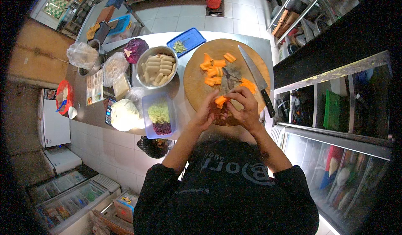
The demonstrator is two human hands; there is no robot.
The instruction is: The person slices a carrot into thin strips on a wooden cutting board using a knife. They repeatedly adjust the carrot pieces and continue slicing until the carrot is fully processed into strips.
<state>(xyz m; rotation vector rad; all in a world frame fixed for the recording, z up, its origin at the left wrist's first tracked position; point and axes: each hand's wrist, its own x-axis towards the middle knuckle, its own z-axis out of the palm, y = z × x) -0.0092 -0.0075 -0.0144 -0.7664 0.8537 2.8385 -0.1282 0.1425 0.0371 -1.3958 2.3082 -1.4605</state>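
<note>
Over the near edge of a round wooden chopping board (196,90), a carrot piece (221,101) is held between the fingertips of my left hand (206,113) and my right hand (245,109). Chunks of cut carrot (215,71) are grouped on the far left of the board. Just beyond my right hand lies a small pile of finely shredded carrot (248,85), partly covered by the fingers. A kitchen knife (253,68) rests along the board's right side, its black handle reaching past the rim.
Left of the board stand a plastic container (173,115) of shredded vegetables, a steel bowl (139,73) of pale rolls, a red cabbage (138,49) and a pale cabbage (125,114). A blue lid (192,39) holding some shreds lies behind. Shelving (317,106) borders the right side.
</note>
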